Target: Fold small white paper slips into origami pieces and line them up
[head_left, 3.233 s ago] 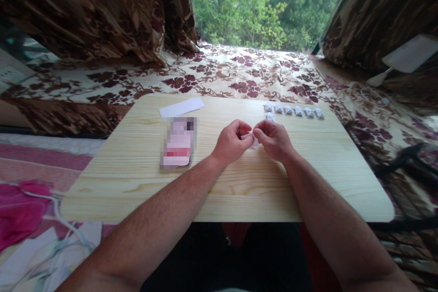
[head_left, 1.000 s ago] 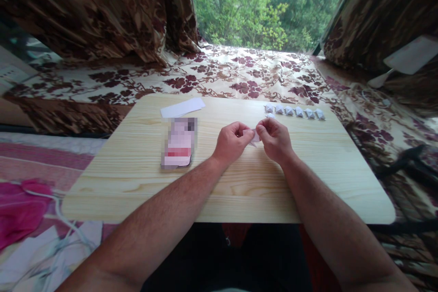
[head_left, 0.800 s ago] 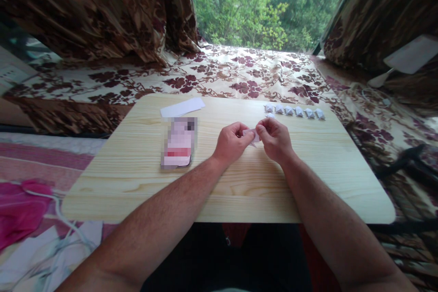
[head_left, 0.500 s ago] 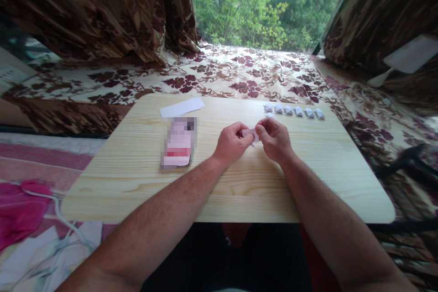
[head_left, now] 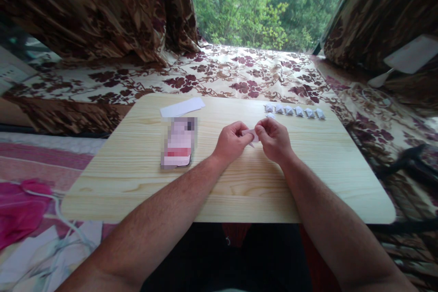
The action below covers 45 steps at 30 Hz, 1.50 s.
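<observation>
Over at the far left corner of the tabletop [head_left: 239, 191] we had white paper strips [head_left: 182, 107], a pixelated phone [head_left: 179, 140] just nearer us. Right of middle, our left hand [head_left: 233, 140] had its grip pinched on a small white paper [head_left: 251, 135], our right hand [head_left: 273, 140] gripping its right end! Six folded pieces [head_left: 289, 110] lined the far edge toward the right corner.

Left hand [head_left: 233, 140] and right hand [head_left: 273, 138] pinching small paper [head_left: 251, 135], wooden table [head_left: 232, 191]
</observation>
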Available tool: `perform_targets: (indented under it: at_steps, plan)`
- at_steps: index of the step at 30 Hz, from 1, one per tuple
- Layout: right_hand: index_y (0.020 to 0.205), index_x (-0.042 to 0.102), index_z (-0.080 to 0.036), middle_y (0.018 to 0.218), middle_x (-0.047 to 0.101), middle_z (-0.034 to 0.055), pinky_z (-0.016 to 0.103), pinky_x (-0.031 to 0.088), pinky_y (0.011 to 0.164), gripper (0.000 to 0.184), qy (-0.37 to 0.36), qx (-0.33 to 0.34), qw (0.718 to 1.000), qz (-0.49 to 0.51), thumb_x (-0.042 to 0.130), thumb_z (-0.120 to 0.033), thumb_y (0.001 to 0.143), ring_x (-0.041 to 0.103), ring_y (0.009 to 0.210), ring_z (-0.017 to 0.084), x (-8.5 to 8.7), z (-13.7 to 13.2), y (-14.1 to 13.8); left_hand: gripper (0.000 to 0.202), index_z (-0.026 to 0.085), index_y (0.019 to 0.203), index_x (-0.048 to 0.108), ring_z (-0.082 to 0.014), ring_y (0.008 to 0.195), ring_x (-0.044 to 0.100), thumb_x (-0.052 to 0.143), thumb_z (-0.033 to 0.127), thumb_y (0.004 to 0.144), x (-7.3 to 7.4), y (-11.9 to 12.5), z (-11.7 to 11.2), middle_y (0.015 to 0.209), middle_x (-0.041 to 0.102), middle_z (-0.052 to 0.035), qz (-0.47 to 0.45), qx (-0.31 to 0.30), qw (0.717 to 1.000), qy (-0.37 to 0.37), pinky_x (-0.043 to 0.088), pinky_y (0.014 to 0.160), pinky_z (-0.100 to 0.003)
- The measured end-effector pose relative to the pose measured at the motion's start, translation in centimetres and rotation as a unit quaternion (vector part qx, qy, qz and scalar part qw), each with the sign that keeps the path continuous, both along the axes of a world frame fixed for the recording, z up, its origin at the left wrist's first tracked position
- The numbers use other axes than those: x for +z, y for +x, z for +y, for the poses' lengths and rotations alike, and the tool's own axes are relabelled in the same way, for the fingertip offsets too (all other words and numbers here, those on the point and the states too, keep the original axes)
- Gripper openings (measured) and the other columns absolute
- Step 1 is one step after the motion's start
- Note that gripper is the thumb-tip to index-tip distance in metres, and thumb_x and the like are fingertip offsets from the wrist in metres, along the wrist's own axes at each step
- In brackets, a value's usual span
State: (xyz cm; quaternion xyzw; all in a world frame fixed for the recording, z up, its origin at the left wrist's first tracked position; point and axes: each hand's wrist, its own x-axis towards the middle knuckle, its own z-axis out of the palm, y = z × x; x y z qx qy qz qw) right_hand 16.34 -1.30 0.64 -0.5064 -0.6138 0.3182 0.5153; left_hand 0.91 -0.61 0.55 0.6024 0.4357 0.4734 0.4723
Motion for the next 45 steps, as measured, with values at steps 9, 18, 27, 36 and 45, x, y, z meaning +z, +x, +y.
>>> perform_targets:
  at_steps: [9, 18, 27, 36, 45]
  plan:
    - [0.081, 0.058, -0.021, 0.068, 0.057, -0.0010, 0.028, 0.040, 0.055, 0.017, 0.000, 0.000, 1.000, 0.025, 0.062, -0.037, 0.087, 0.049, 0.058, 0.013, -0.3, 0.2, 0.1, 0.024, 0.017, 0.080, 0.063, -0.0107, 0.059, 0.049, 0.074, 0.038, 0.074, 0.3, 0.0, -0.4, 0.066, 0.059, 0.0029, 0.022, -0.029, 0.999, 0.004, 0.036, 0.054, -0.023]
    - [0.083, 0.058, -0.021, 0.063, 0.058, -0.0020, 0.027, 0.041, 0.053, 0.022, -0.015, 0.010, 1.000, -0.002, 0.062, -0.041, 0.088, 0.053, 0.054, 0.013, -0.1, 0.2, 0.1, 0.015, 0.017, 0.073, 0.065, -0.0112, 0.057, 0.047, 0.070, 0.031, 0.075, 0.0, -0.2, -0.1, 0.063, 0.058, 0.0026, 0.035, 0.036, 0.998, 0.023, 0.035, 0.055, -0.025]
    - [0.081, 0.060, -0.019, 0.063, 0.059, -0.0022, 0.026, 0.039, 0.051, 0.017, -0.043, 0.026, 0.998, -0.035, 0.062, -0.035, 0.087, 0.051, 0.053, 0.011, 0.4, -0.1, 0.0, 0.022, 0.018, 0.065, 0.059, -0.0102, 0.057, 0.040, 0.070, 0.032, 0.076, 0.7, -0.6, 0.1, 0.059, 0.048, 0.0041, 0.029, 0.067, 0.997, 0.031, 0.032, 0.054, -0.025]
    - [0.079, 0.057, -0.019, 0.059, 0.057, -0.0034, 0.024, 0.041, 0.050, 0.019, -0.072, 0.054, 0.996, -0.001, 0.061, -0.037, 0.086, 0.053, 0.051, 0.011, 0.5, -0.1, -0.2, 0.019, 0.017, 0.072, 0.063, -0.0102, 0.060, 0.044, 0.074, 0.033, 0.073, 0.8, -0.7, 0.1, 0.064, 0.055, 0.0034, -0.026, 0.036, 0.999, -0.002, 0.036, 0.057, -0.024]
    - [0.080, 0.057, -0.020, 0.058, 0.056, -0.0044, 0.024, 0.039, 0.050, 0.016, -0.065, 0.057, 0.996, -0.015, 0.060, -0.034, 0.087, 0.052, 0.050, 0.010, 0.5, -0.2, -0.4, 0.036, 0.017, 0.093, 0.062, -0.0097, 0.063, 0.053, 0.081, 0.022, 0.063, -0.3, -0.2, 0.7, 0.073, 0.062, 0.0037, -0.172, 0.042, 0.983, -0.037, 0.042, 0.062, -0.023]
